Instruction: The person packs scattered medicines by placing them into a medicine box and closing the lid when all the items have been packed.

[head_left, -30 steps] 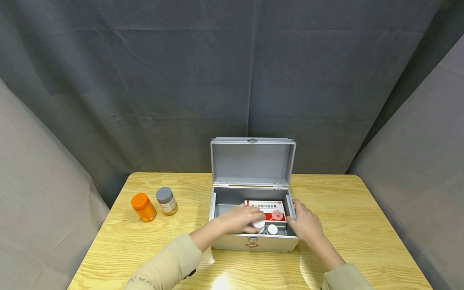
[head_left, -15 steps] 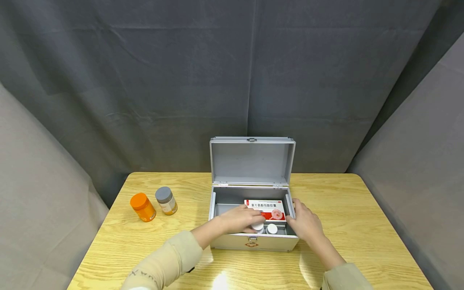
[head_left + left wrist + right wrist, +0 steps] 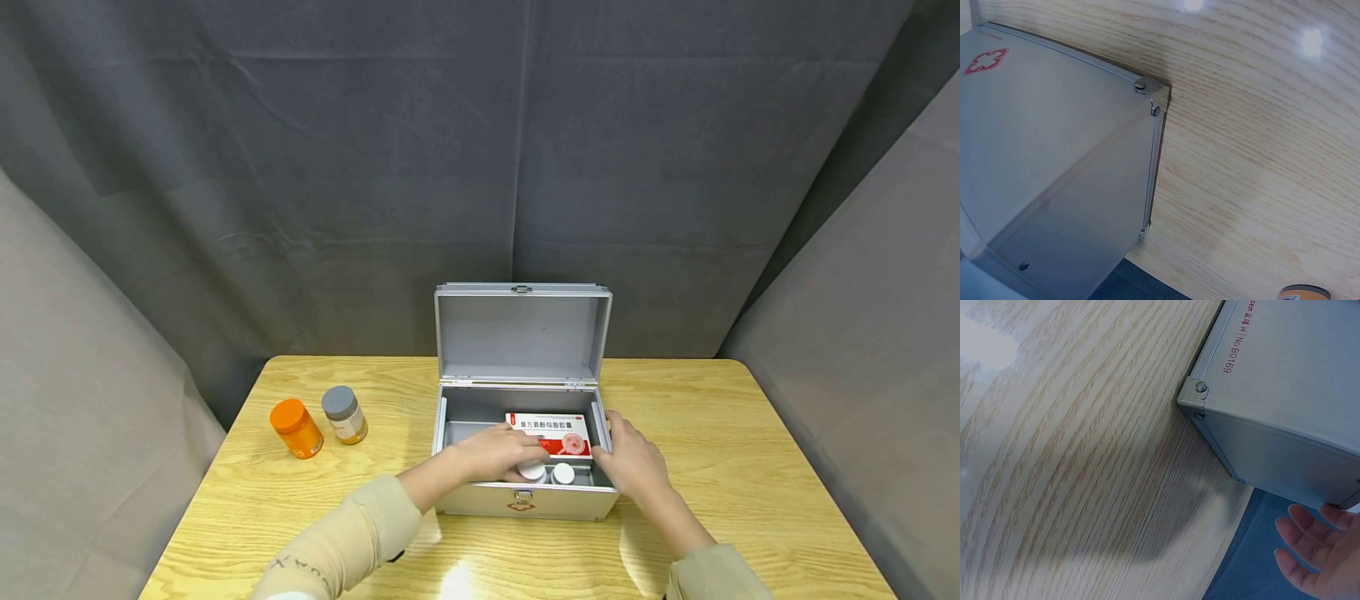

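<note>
An aluminium first-aid box (image 3: 480, 502) stands on the table with its lid (image 3: 521, 333) raised. My left hand (image 3: 498, 451) reaches over the front wall into it, thumb and fingers around a white-capped bottle (image 3: 532, 471) whose body is mostly hidden. A second white-capped bottle (image 3: 562, 474) stands just right of it. Behind them lies a red and white medicine carton (image 3: 558, 433), partly covered by the left fingertips. My right hand (image 3: 636, 467) holds the box's right wall, thumb at the rim; in the right wrist view its other fingers (image 3: 1310, 534) are loosely bent outside.
On the left of the wooden table (image 3: 712, 433) are an orange bottle (image 3: 297, 429) and a grey-capped bottle (image 3: 345, 415). Dark grey cloth (image 3: 360, 167) hangs behind the table, with lighter cloth on both sides.
The white-capped bottle in my left hand has gone slightly down and left inside the box. My right hand stays on the right wall.
</note>
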Motion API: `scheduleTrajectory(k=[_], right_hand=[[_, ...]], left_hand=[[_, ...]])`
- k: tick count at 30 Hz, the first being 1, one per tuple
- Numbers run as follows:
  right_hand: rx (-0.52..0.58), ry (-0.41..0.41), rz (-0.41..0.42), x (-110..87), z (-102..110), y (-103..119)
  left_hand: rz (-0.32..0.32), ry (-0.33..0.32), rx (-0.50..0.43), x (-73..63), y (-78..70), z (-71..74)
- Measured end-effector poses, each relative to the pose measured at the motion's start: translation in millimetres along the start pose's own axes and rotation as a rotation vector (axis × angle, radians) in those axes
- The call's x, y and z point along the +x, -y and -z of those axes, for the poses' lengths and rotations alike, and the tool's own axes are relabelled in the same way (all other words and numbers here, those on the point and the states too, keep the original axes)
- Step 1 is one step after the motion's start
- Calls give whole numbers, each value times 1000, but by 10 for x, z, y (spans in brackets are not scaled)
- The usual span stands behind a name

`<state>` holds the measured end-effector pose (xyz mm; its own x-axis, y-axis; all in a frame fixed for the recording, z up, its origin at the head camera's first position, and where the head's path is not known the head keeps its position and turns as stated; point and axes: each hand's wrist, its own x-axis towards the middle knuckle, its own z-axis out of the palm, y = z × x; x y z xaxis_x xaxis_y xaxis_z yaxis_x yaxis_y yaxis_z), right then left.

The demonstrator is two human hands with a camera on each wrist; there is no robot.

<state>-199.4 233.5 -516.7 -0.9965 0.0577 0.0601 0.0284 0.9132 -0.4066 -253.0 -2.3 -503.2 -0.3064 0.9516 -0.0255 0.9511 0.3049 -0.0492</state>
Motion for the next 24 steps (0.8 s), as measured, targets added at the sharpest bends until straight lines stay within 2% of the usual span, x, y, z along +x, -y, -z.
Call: scheduleTrajectory(k=[9, 24], right_hand=[[-4, 1, -4, 7, -3, -1], [-8, 2, -3, 14, -9, -9]], left_hand=[[43, 18, -44, -3, -6, 3], [56, 20, -61, -34, -7, 18]])
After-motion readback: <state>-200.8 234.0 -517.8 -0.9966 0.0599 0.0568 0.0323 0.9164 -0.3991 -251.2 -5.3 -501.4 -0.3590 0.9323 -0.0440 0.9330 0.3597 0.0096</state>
